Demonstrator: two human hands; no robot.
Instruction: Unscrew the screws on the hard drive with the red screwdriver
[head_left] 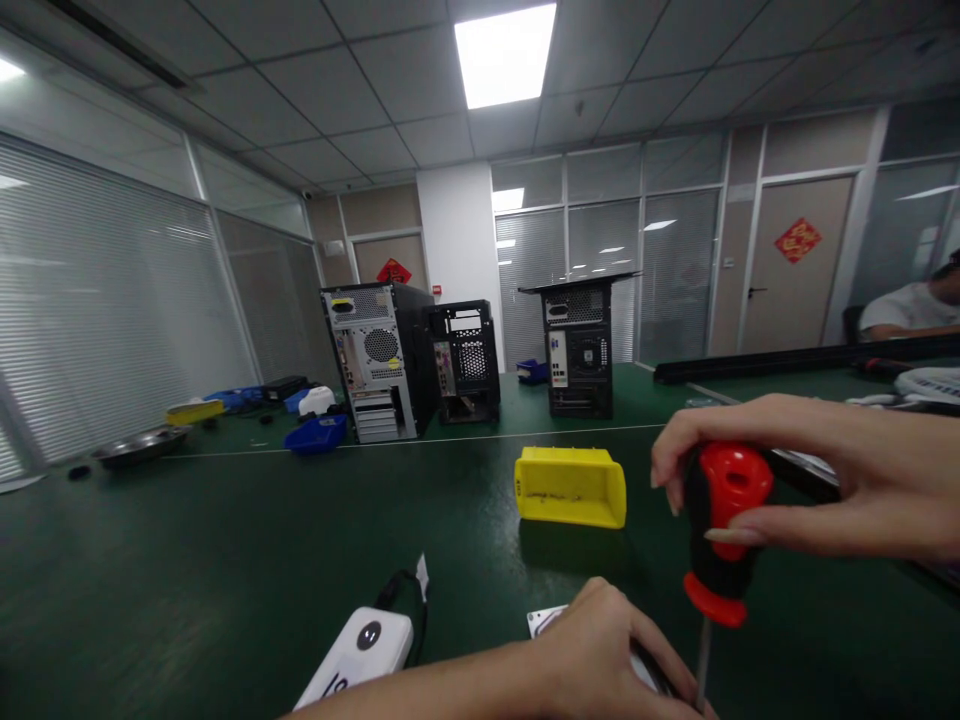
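Observation:
My right hand point(810, 490) grips a screwdriver point(721, 530) by its red and black handle, holding it upright with the thin shaft pointing down. My left hand point(600, 650) rests at the bottom of the view on a flat part that it mostly covers, with a white corner point(541, 620) showing. The screwdriver's tip meets this part just right of my left fingers. A yellow plastic bin point(570, 486) lies on the green table point(225, 560) just behind both hands.
A white power bank point(360, 655) with a black cable lies at the bottom left. Three computer cases point(379, 360) point(465, 360) point(579, 345) stand further back. Blue bins point(316, 434), a yellow tray and a metal dish point(141, 445) lie far left. Another person point(911, 305) sits far right.

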